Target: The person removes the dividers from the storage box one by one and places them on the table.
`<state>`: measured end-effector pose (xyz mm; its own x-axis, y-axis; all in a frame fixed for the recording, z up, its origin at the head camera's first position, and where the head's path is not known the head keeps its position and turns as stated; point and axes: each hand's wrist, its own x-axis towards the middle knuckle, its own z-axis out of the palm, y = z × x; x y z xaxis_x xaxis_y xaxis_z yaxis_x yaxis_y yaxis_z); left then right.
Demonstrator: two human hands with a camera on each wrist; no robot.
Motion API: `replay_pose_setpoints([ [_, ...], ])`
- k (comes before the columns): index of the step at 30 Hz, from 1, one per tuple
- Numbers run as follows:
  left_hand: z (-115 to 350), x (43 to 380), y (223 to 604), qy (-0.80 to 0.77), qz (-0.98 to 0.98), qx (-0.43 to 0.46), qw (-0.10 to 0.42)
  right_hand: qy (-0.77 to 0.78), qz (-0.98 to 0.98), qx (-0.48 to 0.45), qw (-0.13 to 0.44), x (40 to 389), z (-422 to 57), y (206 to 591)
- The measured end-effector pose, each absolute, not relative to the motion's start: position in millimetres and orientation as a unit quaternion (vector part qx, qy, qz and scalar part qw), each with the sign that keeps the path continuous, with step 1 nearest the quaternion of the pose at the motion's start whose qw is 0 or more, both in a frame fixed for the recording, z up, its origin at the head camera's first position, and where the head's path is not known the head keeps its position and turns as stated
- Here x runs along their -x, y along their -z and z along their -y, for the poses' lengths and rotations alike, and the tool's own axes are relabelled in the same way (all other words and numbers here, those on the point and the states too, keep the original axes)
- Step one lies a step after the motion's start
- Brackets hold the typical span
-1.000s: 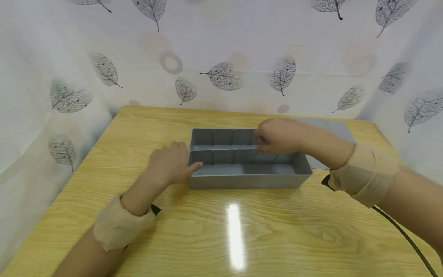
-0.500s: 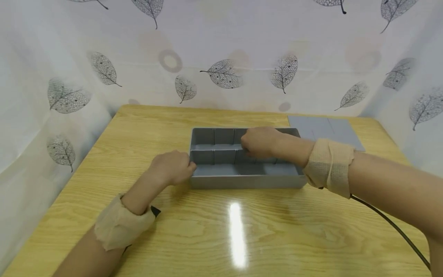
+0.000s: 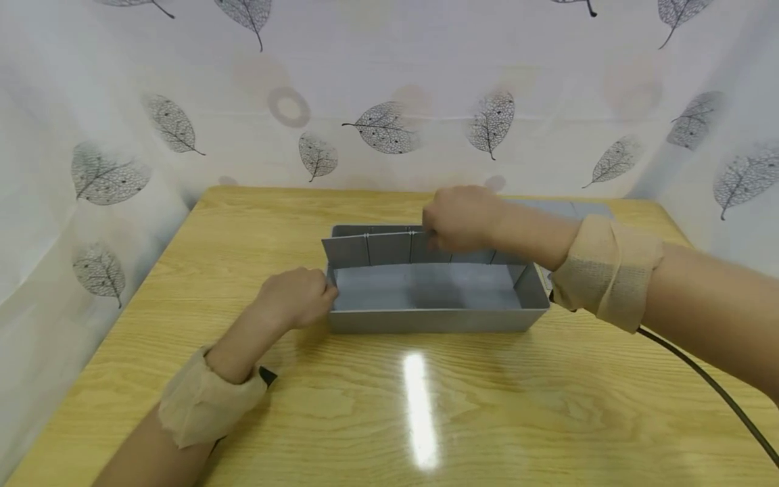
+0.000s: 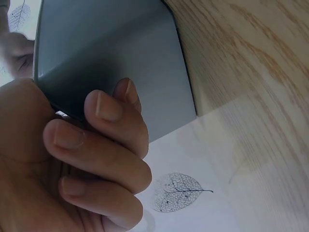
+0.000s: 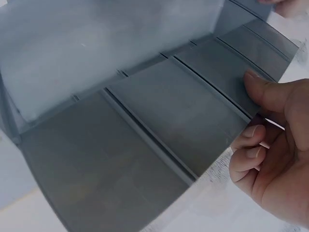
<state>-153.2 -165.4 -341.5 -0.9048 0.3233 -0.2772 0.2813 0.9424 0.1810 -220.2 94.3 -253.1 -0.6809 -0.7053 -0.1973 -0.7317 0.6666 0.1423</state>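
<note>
A long grey plastic box [image 3: 426, 320] stands on the wooden table. My left hand [image 3: 295, 297] grips the box's left wall; in the left wrist view its thumb and curled fingers [image 4: 108, 108] come over that end. My right hand [image 3: 465, 218] pinches the top edge of a long grey divider [image 3: 389, 249], thumb on one face and fingers behind it. The divider carries evenly spaced vertical grooves, clearly seen in the right wrist view. It is raised, with its left end sticking up above the box's rim. Part of its right half is hidden behind the right hand and forearm.
Behind the right forearm, flat grey panels [image 3: 584, 208] lie at the table's back right. A black cable [image 3: 700, 365] trails from the right wrist wrap [image 3: 611, 274]. A leaf-printed white curtain [image 3: 377, 81] surrounds the wooden table [image 3: 341, 406].
My right hand has taken hold of the divider and raised it from between the box's two rows. My left hand has closed its thumb over the box's left wall.
</note>
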Motion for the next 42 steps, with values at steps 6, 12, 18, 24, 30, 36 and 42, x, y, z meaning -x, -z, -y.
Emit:
replay_pose_setpoints([
  [6,166,154,342,-0.065,-0.974,-0.157,0.151,-0.101,-0.915,0.386,0.064,217,-95,223],
  [12,170,155,339,-0.089,-0.981,-0.123,0.117,-0.075,-0.916,0.393,0.044,203,-110,192],
  [18,180,160,336,-0.101,-0.985,-0.121,0.074,-0.061,-0.919,0.387,-0.042,188,-166,178],
  [24,215,169,331,-0.105,-0.987,-0.08,0.089,-0.041,-0.897,0.416,-0.144,179,-235,199],
  [30,246,180,332,-0.101,-0.982,-0.07,0.145,-0.054,-0.892,0.418,-0.166,157,-279,235],
  [36,264,189,336,-0.102,-0.973,-0.075,0.194,-0.025,-0.846,0.494,-0.199,137,-301,286],
  [42,263,193,336,-0.099,-0.972,-0.078,0.199,-0.065,-0.816,0.542,-0.19,110,-311,332],
])
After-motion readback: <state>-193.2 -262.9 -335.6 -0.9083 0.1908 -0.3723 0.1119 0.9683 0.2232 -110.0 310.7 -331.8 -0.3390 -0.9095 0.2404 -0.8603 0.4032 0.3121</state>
